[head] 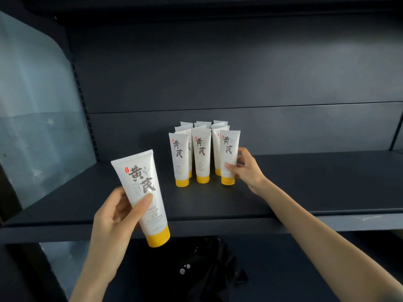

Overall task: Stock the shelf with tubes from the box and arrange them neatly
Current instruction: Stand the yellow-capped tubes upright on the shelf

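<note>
Your left hand (pixel 113 214) is wrapped around a white tube (pixel 142 192) with a yellow cap, thumb pressed across the front label, fingers behind it. That tube is tilted, cap end down and to the right, held out in front of the shelf (pixel 305 188) edge and not touching it.

Your right hand (pixel 246 168) is reaching onto the shelf and pinching the front-right tube (pixel 229 155) near its lower half, thumb on the front, fingers round the right side. That one stands upright on its cap, just beside the rest of the group (pixel 196 153).

The group sits near the middle of the shelf, all standing caps down in three columns going back toward the rear panel. The front-right tube is a touch further forward than the other two front ones. Back rows are mostly hidden, so can't count them exactly.

Left of the shelf there's a pale blue panel (pixel 39 101).
</note>
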A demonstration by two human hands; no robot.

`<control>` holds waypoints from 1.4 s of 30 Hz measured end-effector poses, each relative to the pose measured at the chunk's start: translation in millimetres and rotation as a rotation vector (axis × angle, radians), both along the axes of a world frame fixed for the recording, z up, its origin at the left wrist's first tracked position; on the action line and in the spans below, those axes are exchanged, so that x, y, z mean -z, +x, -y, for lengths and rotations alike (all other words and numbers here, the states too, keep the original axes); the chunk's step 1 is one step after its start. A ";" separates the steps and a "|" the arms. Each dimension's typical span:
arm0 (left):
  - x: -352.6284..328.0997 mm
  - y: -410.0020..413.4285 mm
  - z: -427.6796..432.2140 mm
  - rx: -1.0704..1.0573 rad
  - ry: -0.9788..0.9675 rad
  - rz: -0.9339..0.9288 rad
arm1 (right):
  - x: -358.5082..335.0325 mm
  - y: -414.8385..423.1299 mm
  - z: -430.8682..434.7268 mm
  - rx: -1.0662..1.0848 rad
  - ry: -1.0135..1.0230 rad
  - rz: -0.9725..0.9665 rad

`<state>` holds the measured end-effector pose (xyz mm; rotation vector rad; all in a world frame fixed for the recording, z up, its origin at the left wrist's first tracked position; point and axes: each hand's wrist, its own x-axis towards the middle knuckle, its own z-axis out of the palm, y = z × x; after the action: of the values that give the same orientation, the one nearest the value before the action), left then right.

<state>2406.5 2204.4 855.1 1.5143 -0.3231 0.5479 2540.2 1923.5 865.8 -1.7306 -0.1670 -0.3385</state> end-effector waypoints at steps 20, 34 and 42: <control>5.7 23.3 29.2 0.046 -0.015 -0.011 | 7.6 19.9 -2.0 0.115 -0.250 -0.045; -27.8 20.3 62.8 0.061 -0.104 0.107 | 12.7 -106.1 -79.2 -0.178 -0.175 0.501; -23.2 7.4 80.3 0.070 -0.103 0.153 | 24.3 -117.3 -89.5 0.005 -0.143 0.554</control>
<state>2413.9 2124.2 878.3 1.3601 -0.4579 0.6167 2422.9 2013.0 841.5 -1.7401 -0.5995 -0.8222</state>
